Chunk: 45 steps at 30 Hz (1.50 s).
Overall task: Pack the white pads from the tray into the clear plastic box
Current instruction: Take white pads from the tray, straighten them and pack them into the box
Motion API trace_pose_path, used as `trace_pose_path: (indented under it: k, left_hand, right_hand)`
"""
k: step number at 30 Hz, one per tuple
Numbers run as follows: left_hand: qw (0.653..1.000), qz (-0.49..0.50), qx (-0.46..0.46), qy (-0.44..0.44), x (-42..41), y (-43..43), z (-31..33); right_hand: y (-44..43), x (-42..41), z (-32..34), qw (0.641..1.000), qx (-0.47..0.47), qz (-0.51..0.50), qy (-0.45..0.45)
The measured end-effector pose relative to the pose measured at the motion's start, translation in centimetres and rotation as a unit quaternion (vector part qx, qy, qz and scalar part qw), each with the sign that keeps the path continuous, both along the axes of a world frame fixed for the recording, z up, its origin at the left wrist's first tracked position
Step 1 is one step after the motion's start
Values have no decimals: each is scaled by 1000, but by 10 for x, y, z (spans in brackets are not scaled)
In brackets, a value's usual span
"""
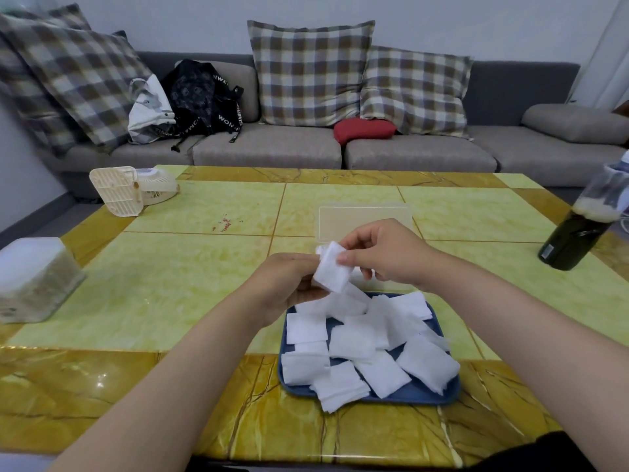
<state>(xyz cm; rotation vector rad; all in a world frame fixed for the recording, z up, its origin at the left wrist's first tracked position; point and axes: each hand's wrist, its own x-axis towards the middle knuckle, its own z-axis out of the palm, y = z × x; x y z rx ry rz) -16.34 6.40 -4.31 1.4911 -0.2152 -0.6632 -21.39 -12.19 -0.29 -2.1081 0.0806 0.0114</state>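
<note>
A small stack of white pads (332, 270) is held in the air above the far edge of the blue tray (418, 393). It is gripped from below by the curled fingers of the left hand (286, 284) and pinched at its upper right edge between thumb and fingers of the right hand (384, 250). The stack is tipped nearly upright on its long axis, slightly tilted, with its broad face turned toward the camera. Loose pads (350, 342) are heaped in the tray. The clear plastic box (366, 221) is seen just beyond the hands, set crosswise on the yellow table (170, 267) and partly hidden by the right hand.
</note>
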Motion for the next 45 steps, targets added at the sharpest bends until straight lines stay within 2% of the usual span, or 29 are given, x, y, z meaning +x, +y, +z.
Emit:
trace_pose_path:
  k: [7, 10, 13, 16, 18, 20, 28, 31, 34, 39, 42, 45]
  left_hand:
    - [999, -18, -28, 16, -3, -2, 4]
    - [999, -16, 29, -37, -1, -1, 4]
    - [996, 29, 69, -50, 6, 4, 1]
    - [989, 88, 100, -68, 14, 11, -3]
    - [986, 101, 112, -74, 16, 15, -5]
    - [986, 96, 114, -76, 16, 16, -6]
    - [987, 77, 104, -93, 11, 15, -3]
    - [986, 82, 104, -97, 10, 14, -3]
    - [985, 90, 101, -102, 8, 12, -4]
    - [985, 112, 86, -94, 5, 5, -6]
    - [990, 106, 64, -70, 1, -2, -6]
    - [996, 70, 31, -42, -3, -8, -6]
  right_hand:
    - [-2, 7, -9, 994, -97, -17, -41]
    - [0, 8, -11, 988, -135, -19, -69]
    - [2, 8, -11, 981, -172, -39, -86]
    - [5, 2, -14, 972, -231, 36, 1]
    - [12, -4, -22, 943, -294, 126, 90]
    - [20, -9, -32, 907, -358, 172, 144]
    - [34, -13, -32, 879, -386, 221, 171]
    - [30, -12, -32, 889, -364, 222, 166]
    - [19, -10, -25, 920, -309, 187, 153]
    - [-11, -7, -7, 989, -66, 76, 110]
    - [-19, -6, -2, 994, 78, 5, 73]
    - [-16, -4, -4, 992, 113, -29, 51]
